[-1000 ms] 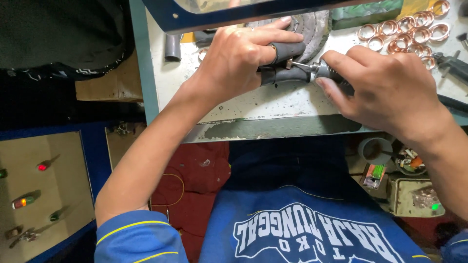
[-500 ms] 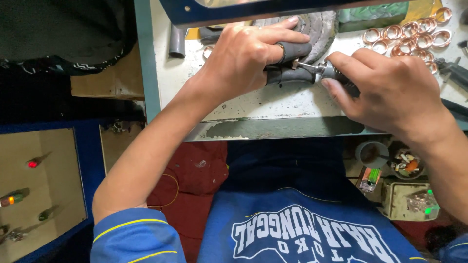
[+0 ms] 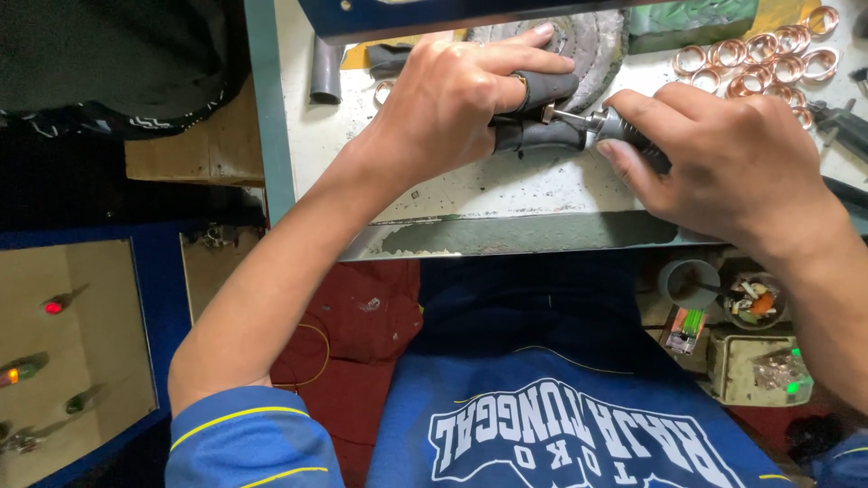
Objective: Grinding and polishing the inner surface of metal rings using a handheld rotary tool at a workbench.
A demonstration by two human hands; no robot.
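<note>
Worn white bench [image 3: 506, 194], left hand [image 3: 452, 99] pinching one ring, right hand [image 3: 732, 163] gripping rotary tool [image 3: 624, 136], perhaps thirteen copper rings [image 3: 768, 63].

I cannot tell what my left hand [image 3: 452, 99] pinches; black finger sleeves [image 3: 542, 89] cover it. My right hand [image 3: 732, 163] hides most of the rotary tool [image 3: 624, 131]. The copper rings [image 3: 768, 59] run off the upper right edge. The green items at lower left are blurred.

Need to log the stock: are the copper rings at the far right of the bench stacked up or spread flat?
Spread flat. The copper rings lie side by side in one layer on the white bench top, open faces up, none piled on another.
</note>
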